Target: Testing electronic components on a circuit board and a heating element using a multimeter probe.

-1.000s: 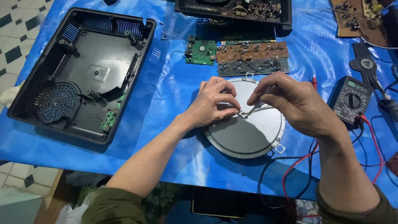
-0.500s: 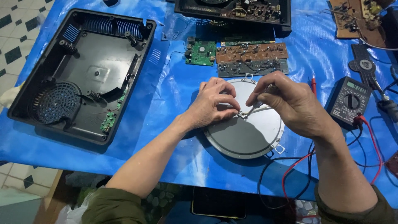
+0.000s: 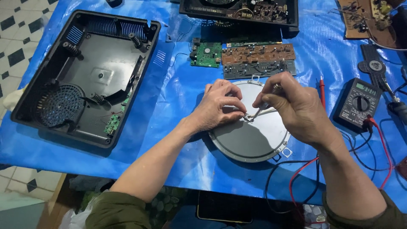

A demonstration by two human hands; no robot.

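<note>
A round grey metal disc (image 3: 254,140) with small tabs on its rim lies on the blue sheet (image 3: 178,106). My left hand (image 3: 218,106) rests on the disc's upper left part and pinches a small part at its centre. My right hand (image 3: 292,106) grips a thin metal tool (image 3: 258,111), probably a screwdriver, with its tip angled down onto that same central spot. The fingertips of both hands almost touch there.
An open black plastic housing (image 3: 85,76) with a fan grille lies at the left. Green and brown circuit boards (image 3: 254,59) sit behind the disc. A black multimeter (image 3: 358,104) with red and black leads lies at the right. More boards line the far edge.
Both hands stay over the disc's centre. My right hand has shifted slightly and the tool has turned a little; the disc has not moved.
</note>
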